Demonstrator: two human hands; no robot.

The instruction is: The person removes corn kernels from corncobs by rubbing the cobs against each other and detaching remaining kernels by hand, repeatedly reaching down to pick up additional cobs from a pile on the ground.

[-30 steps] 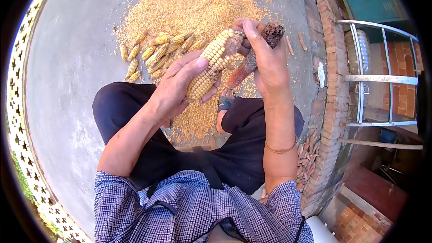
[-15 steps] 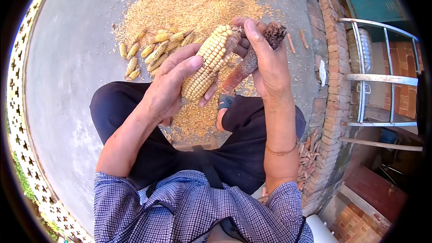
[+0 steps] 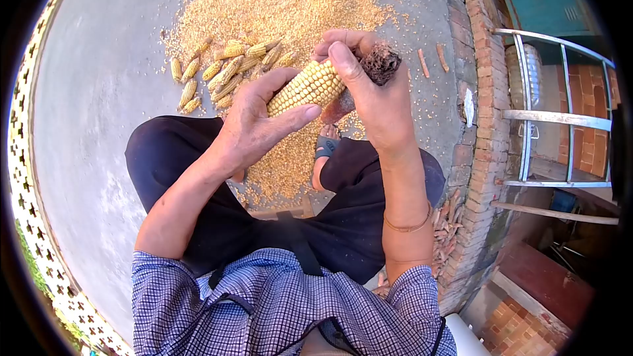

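Note:
My left hand [image 3: 254, 122] is wrapped round the lower end of a yellow corn ear [image 3: 308, 89], thumb along its near side. The fingers of my right hand [image 3: 372, 89] touch the ear's upper end, and the same hand holds a dark, bare cob [image 3: 381, 64] against its palm. The cob's reddish lower end shows beneath that hand. Past my hands, several corn ears [image 3: 227, 78] lie at the near left edge of a wide heap of loose kernels [image 3: 270, 16].
My bent legs [image 3: 178, 151] frame more kernels on the grey floor [image 3: 99, 92]. A brick edge [image 3: 491, 105] runs along the right, with a metal rail [image 3: 560, 117] beyond. Bare cobs [image 3: 448, 231] are piled beside my right elbow.
The corn ear has turned, now showing full rows where a bare patch was visible. My right hand has shifted left and closer over the ear, with the dark cob still in it.

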